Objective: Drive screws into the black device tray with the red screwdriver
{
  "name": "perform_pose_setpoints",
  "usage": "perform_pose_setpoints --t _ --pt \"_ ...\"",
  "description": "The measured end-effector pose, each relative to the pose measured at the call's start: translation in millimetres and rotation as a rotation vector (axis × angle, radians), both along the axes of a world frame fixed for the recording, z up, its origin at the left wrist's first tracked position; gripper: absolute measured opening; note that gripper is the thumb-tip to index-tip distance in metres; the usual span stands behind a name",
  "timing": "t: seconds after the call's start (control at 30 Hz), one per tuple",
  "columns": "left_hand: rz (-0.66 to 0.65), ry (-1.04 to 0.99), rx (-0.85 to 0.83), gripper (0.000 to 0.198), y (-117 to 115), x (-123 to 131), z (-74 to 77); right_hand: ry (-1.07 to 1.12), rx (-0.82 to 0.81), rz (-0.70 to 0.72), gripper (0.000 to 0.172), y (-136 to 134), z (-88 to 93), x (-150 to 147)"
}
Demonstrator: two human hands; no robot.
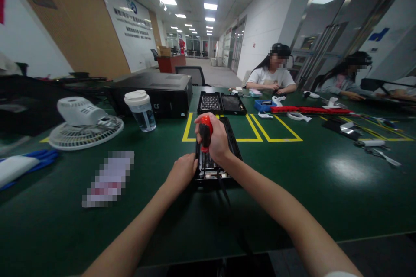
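Head view: from my remote seat I see an open black case [234, 149] on the green tabletop [276, 199], straight ahead between the two forearms.
Right hand [217, 136]: fist wrapped around a red-and-black screwdriver [206, 133], held over the case.
Left hand [185, 169]: lies against the case's near left edge, thumb by the rim; I can't tell whether the hidden fingers grip or just brace.
Screwdriver handling: I judge it light, stiff and easy to hold; best taken by the thick handle. Shaft points down into the case; tip contact unclear to me.
Case handling: looks like rigid plastic, fairly light, perhaps prone to slide on the smooth top. I'd hold the outer walls; the parts inside look more delicate.
Lie: case directly beneath the right hand, just right of the left.
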State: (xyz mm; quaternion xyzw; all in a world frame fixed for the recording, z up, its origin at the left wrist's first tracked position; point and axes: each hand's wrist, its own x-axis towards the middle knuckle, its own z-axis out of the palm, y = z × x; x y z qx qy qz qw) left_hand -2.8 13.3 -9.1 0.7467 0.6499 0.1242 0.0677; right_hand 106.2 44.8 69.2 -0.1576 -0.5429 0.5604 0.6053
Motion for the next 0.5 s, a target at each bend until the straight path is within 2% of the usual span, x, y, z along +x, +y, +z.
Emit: perform_pose_setpoints --t 0.3,0.5 --pt "-0.022 -0.055 0.0 0.026 0.0 -2.1 0.0 -0.133 0.034 0.623 0.035 37.1 -0.4 26.1" --pt "-0.021 -0.084 0.02 0.026 -0.4 -3.2 -1.4 -0.141 0.054 0.799 0.043 54.4 2.5 21.4"
